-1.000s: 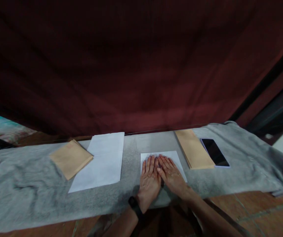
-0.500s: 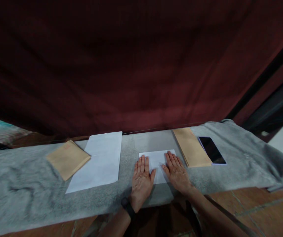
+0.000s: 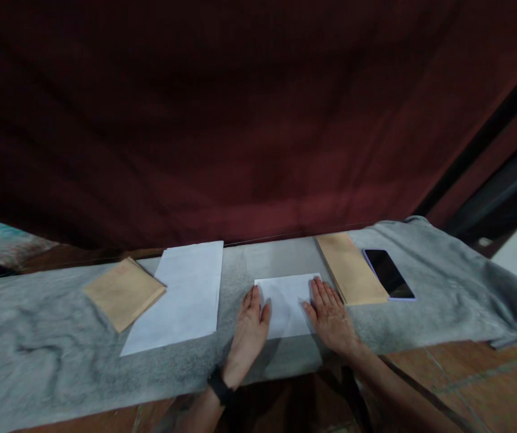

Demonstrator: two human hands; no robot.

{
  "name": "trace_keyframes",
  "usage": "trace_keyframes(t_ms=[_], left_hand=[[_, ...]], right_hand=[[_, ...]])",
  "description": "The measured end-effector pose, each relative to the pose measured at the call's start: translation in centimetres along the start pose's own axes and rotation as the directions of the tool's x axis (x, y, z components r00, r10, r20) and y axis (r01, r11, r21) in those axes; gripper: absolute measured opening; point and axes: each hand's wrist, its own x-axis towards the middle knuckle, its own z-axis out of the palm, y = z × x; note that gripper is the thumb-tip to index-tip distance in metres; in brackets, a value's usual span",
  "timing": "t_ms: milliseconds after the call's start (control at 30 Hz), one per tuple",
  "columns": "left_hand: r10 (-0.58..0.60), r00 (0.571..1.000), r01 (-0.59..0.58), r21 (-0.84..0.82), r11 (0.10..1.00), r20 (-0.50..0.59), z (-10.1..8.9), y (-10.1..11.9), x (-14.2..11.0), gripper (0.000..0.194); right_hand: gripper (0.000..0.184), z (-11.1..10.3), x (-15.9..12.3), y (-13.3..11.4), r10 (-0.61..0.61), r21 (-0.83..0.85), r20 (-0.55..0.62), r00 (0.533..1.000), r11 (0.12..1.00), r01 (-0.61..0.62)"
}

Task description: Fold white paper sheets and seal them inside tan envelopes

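Note:
A white sheet of paper (image 3: 287,305), seemingly folded, lies flat on the grey cloth. My left hand (image 3: 251,325) is at its left edge, tilted partly onto its side, with fingers stretched out and the thumb apart. On the right edge my right hand (image 3: 330,316) rests palm down, fingers extended and thumb pointing inward. Neither hand grips anything. Just right of my right hand is a stack of brown envelopes (image 3: 351,270).
Larger white sheets (image 3: 186,294) lie to the left, with brown envelopes (image 3: 125,291) overlapping their edge. A phone (image 3: 388,275) sits at the right against the envelope stack. Grey cloth (image 3: 59,349) covers the narrow table; a dark red curtain (image 3: 258,150) hangs behind.
My left hand has slid left and rolled from lying flat to its side at the paper's edge. The right hand has shifted slightly right, leaving more of the paper uncovered.

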Motion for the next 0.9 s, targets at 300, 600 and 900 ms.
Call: trace_keyframes(t_ms=[300, 600, 900], left_hand=[[-0.510, 0.841, 0.472, -0.704, 0.530, 0.179, -2.6, 2.4, 1.1, 0.038], [-0.487, 0.830, 0.518, -0.702, 0.489, 0.272, -2.8, 2.3, 1.1, 0.046], [-0.389, 0.875, 0.464, -0.727, 0.506, 0.288, -2.4, 3.2, 1.4, 0.029]], right_hand=[[0.068, -0.3, 0.1, -0.2, -0.002, 0.016, -0.007, 1.000, 1.000, 0.002], [0.067, -0.1, 0.0, -0.2, -0.009, 0.020, -0.037, 0.999, 1.000, 0.010], [0.070, -3.1, 1.0, -1.7, -0.181, 0.169, 0.160, 0.970, 0.974, 0.154]])
